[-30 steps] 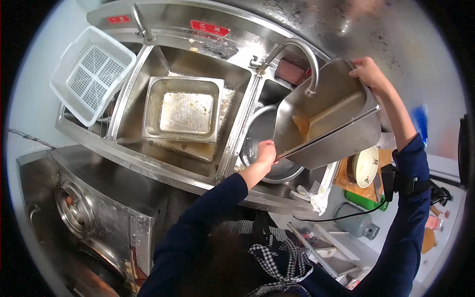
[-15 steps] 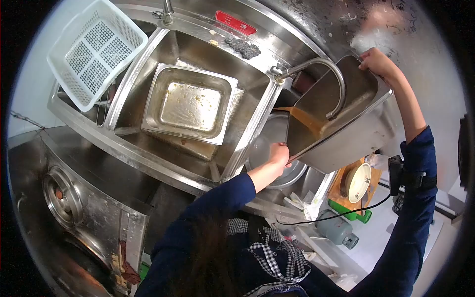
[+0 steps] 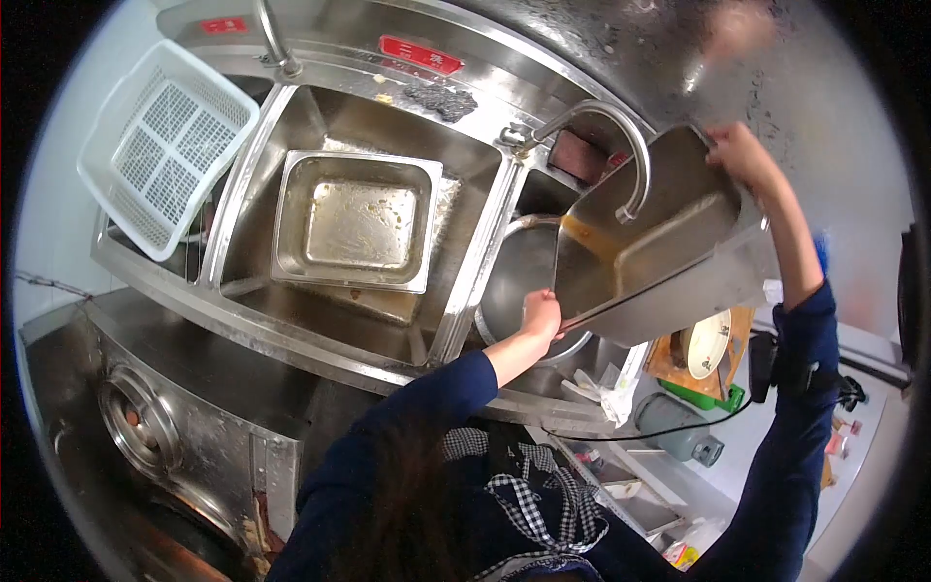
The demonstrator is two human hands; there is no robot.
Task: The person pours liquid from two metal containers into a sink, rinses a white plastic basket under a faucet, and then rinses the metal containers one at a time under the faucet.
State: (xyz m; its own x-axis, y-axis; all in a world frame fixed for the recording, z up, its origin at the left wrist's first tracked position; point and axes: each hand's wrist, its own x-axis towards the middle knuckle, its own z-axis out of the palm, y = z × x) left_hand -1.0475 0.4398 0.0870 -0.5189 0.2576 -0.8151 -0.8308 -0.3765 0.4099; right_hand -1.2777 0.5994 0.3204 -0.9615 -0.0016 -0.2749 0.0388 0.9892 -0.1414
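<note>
A large, deep metal container (image 3: 669,301) is tilted over the right sink, its opening turned to the left. Brownish liquid (image 3: 596,242) lies inside near its lower side. My left hand (image 3: 541,316) grips the near lower rim. At the far upper rim, my right hand (image 3: 739,155) is closed on the edge. Beneath the container's left side, a round metal basin (image 3: 514,281) stands in the right sink. The curved faucet (image 3: 635,160) hangs over the container's opening. A rectangular metal pan (image 3: 359,223) with yellowish bits rests in the middle sink.
A white plastic basket (image 3: 175,131) sits over the left sink. Dark scrubbing mesh (image 3: 441,101) lies on the back ledge, below a red label (image 3: 420,54). At the lower right are a bowl (image 3: 708,346) on a wooden board and a gas cylinder (image 3: 674,424).
The container is tilted differently, with less liquid visible inside. Both hands keep hold of it, and the right hand sits slightly lower. The camera view has shifted.
</note>
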